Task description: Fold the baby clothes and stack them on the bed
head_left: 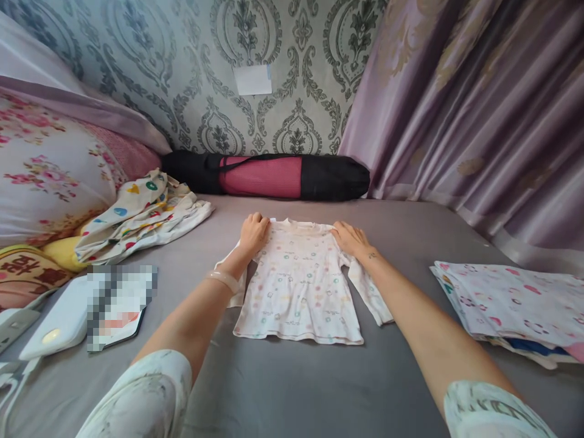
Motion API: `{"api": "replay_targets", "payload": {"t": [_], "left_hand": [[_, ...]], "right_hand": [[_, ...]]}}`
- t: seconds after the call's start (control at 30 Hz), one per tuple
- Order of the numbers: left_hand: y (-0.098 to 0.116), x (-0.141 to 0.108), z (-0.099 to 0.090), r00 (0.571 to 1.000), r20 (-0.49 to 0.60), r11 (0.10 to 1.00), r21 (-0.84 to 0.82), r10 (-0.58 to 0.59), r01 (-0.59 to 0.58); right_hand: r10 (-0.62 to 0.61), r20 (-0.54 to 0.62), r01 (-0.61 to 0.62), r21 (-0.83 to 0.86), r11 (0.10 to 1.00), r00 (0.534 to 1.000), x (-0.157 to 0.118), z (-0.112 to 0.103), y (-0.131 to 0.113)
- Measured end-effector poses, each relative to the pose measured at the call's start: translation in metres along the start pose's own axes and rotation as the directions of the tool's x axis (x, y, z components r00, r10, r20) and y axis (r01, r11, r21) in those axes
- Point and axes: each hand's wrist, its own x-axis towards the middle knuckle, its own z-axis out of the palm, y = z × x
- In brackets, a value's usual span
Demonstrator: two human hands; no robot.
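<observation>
A small white long-sleeved shirt (301, 283) with a fine coloured print lies spread on the grey bed sheet (292, 389), collar away from me and hem towards me. My left hand (255, 233) is closed on its left shoulder, fingers curled over the fabric. On the opposite shoulder, my right hand (350, 237) pinches the cloth beside the collar. Both sleeves angle outward and down; my left forearm hides part of the left one. The right sleeve shows beside my right forearm.
Folded printed clothes (524, 301) are stacked at right. Rumpled patterned clothing (146, 213) lies by a floral pillow (50, 170) at left. Nearer are a white device (59, 328) with cables and a partly blurred phone-like object (130, 325). A black-and-pink roll bag (260, 176) rests along the wall.
</observation>
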Motion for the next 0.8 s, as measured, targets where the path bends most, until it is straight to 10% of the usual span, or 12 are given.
{"api": "replay_targets", "payload": {"t": [0.47,0.8], "left_hand": [[0.016,0.030,0.001,0.941,0.326,0.973,-0.169,-0.095,0.157],[0.032,0.036,0.017,0.969,0.236,0.963,-0.234,-0.079,0.136]], "right_hand": [[-0.033,0.085,0.016,0.196,0.980,0.996,0.039,0.007,-0.023],[0.037,-0.044,-0.026,0.217,0.976,0.998,0.044,0.023,-0.042]]}}
